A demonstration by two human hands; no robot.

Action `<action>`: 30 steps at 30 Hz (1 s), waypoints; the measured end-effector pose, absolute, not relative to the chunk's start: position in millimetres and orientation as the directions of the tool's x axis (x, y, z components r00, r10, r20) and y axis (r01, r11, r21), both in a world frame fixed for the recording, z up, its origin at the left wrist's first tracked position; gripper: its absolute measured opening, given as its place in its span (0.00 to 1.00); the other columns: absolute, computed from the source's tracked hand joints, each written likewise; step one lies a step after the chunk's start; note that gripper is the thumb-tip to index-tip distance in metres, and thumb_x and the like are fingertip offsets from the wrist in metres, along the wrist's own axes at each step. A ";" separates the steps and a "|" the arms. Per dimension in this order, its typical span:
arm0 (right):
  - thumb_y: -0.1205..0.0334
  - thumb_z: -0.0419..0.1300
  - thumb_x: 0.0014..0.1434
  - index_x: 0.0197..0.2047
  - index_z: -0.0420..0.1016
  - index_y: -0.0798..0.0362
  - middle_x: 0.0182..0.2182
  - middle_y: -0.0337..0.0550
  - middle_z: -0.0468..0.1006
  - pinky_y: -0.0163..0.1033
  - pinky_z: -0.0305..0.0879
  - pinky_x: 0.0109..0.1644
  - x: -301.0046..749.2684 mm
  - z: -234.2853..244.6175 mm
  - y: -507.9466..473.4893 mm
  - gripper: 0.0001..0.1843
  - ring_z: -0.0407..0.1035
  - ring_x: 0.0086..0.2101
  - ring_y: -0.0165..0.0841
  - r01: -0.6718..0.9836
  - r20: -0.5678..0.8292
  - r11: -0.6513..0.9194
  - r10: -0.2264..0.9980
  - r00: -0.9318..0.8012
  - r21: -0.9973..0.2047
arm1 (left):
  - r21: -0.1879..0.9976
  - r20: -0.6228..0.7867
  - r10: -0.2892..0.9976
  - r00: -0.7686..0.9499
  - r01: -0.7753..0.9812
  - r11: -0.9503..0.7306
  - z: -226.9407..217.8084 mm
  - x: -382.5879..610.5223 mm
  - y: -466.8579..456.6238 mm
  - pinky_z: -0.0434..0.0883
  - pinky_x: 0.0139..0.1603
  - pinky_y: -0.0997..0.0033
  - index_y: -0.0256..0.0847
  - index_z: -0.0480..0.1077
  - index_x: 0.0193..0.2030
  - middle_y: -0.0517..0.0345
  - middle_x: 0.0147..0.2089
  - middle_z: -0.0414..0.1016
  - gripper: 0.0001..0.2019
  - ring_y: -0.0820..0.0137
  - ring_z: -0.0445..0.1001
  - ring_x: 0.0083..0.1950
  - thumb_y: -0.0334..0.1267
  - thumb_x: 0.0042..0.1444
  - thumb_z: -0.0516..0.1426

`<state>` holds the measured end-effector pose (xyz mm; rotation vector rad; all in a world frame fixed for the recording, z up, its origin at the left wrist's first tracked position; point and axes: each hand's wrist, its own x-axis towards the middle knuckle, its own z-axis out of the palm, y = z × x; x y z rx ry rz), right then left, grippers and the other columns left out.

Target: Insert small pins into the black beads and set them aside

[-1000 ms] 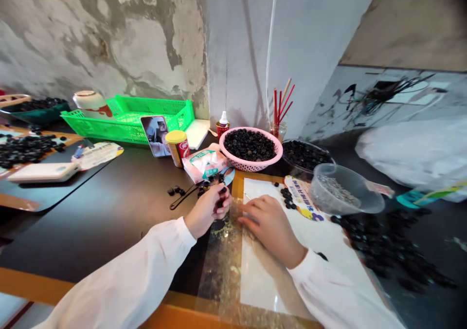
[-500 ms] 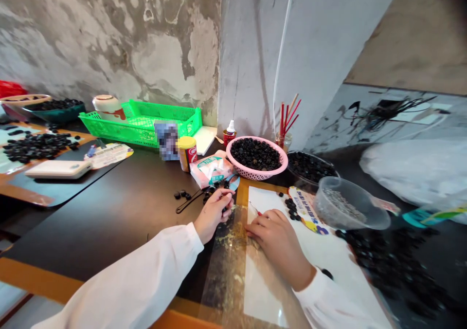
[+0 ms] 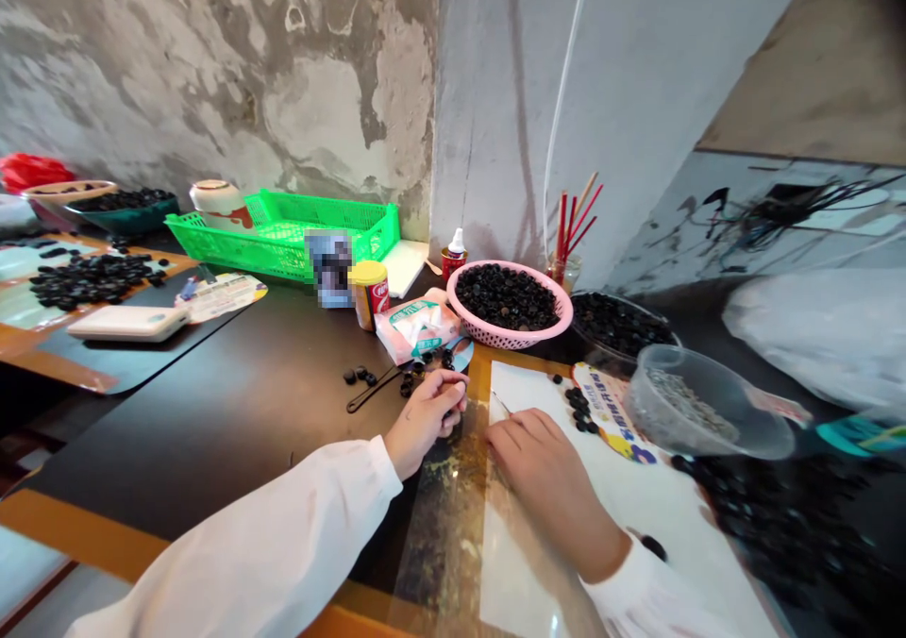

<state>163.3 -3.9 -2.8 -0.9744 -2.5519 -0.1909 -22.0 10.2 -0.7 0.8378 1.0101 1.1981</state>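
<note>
My left hand (image 3: 430, 413) is closed in a pinch above the table edge, beside the white sheet (image 3: 528, 562). What its fingers hold, if anything, is hidden. My right hand (image 3: 542, 463) rests over the sheet, its fingers wrapped round a thin pointed tool (image 3: 501, 403) whose slender tip sticks out toward my left hand. Beyond my left hand lie small black round pieces (image 3: 425, 364) and a dark looped strap (image 3: 368, 394). More black pieces (image 3: 580, 410) lie on the sheet past my right hand, and one (image 3: 652, 547) sits near my right cuff.
A pink basket (image 3: 488, 341) and a dark-filled bowl (image 3: 669, 331) hold black pieces. A clear tub (image 3: 714, 435) stands right, near a wide black heap (image 3: 799, 515). Behind are a tissue pack (image 3: 417, 327), yellow-lidded can (image 3: 369, 293), green crate (image 3: 283, 260) and jar of red sticks (image 3: 564, 265).
The view has shifted slightly, so the scene sits a little farther right. Both hands keep nearly the same pose; the right fingers now cover the tool's red part.
</note>
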 end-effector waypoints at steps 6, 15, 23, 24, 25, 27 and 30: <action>0.67 0.59 0.66 0.49 0.79 0.48 0.40 0.44 0.83 0.44 0.71 0.46 169.6 6.1 -4.2 0.11 0.74 0.41 0.39 0.484 0.514 0.663 0.748 -0.420 -0.570 | 0.917 -0.071 0.975 0.209 -0.372 0.147 2.1 -21.2 6.1 0.45 0.22 0.77 0.38 0.68 0.43 0.64 0.28 0.65 0.20 0.82 0.53 0.20 0.52 0.54 0.63; 0.61 0.68 0.56 0.36 0.82 0.48 0.40 0.43 0.85 0.42 0.76 0.46 164.1 10.8 -6.6 0.03 0.79 0.41 0.37 -0.016 0.260 0.260 0.957 -0.131 -0.966 | 0.979 -0.010 0.949 0.315 -0.190 0.073 0.0 -16.7 3.0 0.51 0.23 0.76 0.40 0.68 0.40 0.64 0.27 0.67 0.21 0.79 0.55 0.22 0.54 0.53 0.65; 0.65 0.69 0.53 0.33 0.85 0.45 0.34 0.40 0.84 0.40 0.75 0.44 164.5 8.3 -4.6 0.05 0.77 0.37 0.34 -0.040 0.288 0.285 0.952 -0.105 -0.958 | 0.997 0.051 0.925 0.377 -0.080 -0.023 -0.3 -17.3 -2.8 0.56 0.28 0.74 0.41 0.69 0.38 0.62 0.28 0.68 0.19 0.74 0.60 0.27 0.55 0.55 0.63; 0.65 0.69 0.53 0.33 0.85 0.45 0.34 0.40 0.84 0.40 0.74 0.44 164.4 8.7 -4.8 0.05 0.77 0.37 0.34 -0.040 0.290 0.287 0.951 -0.106 -0.957 | 0.996 0.054 0.922 0.384 -0.081 -0.024 -0.2 -17.1 -3.0 0.56 0.29 0.73 0.41 0.69 0.38 0.62 0.28 0.67 0.19 0.74 0.60 0.27 0.56 0.55 0.63; 0.65 0.69 0.53 0.33 0.85 0.45 0.34 0.40 0.84 0.39 0.74 0.44 164.2 9.0 -5.0 0.05 0.77 0.37 0.34 -0.039 0.291 0.289 0.951 -0.108 -0.957 | 0.997 0.055 0.920 0.388 -0.079 -0.026 -0.1 -17.0 -3.1 0.57 0.29 0.73 0.41 0.69 0.38 0.62 0.28 0.67 0.20 0.74 0.60 0.27 0.56 0.55 0.63; 0.65 0.69 0.53 0.32 0.85 0.45 0.34 0.40 0.84 0.40 0.74 0.44 163.8 9.2 -5.4 0.05 0.77 0.37 0.35 -0.038 0.282 0.280 0.953 -0.114 -0.959 | 0.997 0.060 0.919 0.389 -0.069 -0.035 0.6 -16.8 -2.9 0.57 0.30 0.73 0.40 0.69 0.38 0.61 0.27 0.67 0.20 0.73 0.60 0.27 0.57 0.55 0.63; 0.64 0.69 0.53 0.33 0.84 0.47 0.33 0.39 0.85 0.40 0.74 0.45 162.8 8.6 -6.2 0.03 0.78 0.37 0.34 -0.051 0.234 0.230 0.965 -0.119 -0.972 | 0.997 0.071 0.915 0.396 -0.054 -0.054 2.7 -16.2 -2.8 0.58 0.31 0.72 0.40 0.70 0.37 0.61 0.27 0.68 0.21 0.72 0.61 0.28 0.58 0.55 0.63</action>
